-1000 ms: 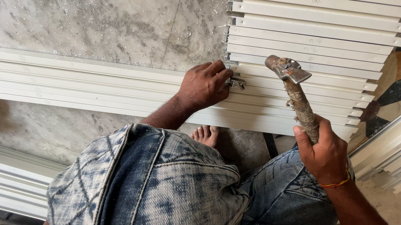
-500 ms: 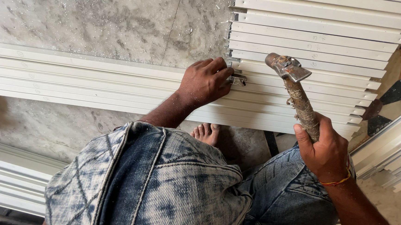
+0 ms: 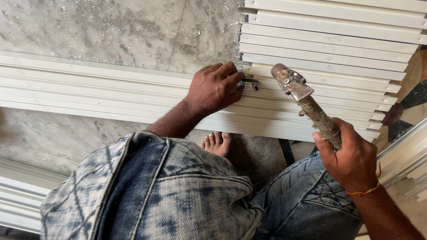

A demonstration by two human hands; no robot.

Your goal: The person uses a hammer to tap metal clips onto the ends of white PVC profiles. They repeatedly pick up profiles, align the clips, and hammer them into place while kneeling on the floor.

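My left hand point(image 3: 214, 88) rests on long white metal profiles point(image 3: 77, 84) lying across the floor, its fingertips pinching a small metal bracket point(image 3: 249, 83) at the joint with a second stack of white profiles point(image 3: 326, 48). My right hand point(image 3: 352, 158) grips the rough wooden handle of a hammer point(image 3: 303, 98). The hammer's metal head hangs just right of the bracket, a little above the profiles.
I squat in worn blue jeans point(image 3: 169, 201), one bare foot point(image 3: 216, 142) on the marble floor point(image 3: 106, 19). More white profiles lie at the lower left point(image 3: 1, 201) and along the right edge point(image 3: 418, 157).
The hammer head has come down and left, closer to the bracket. My left hand has stayed on the bracket.
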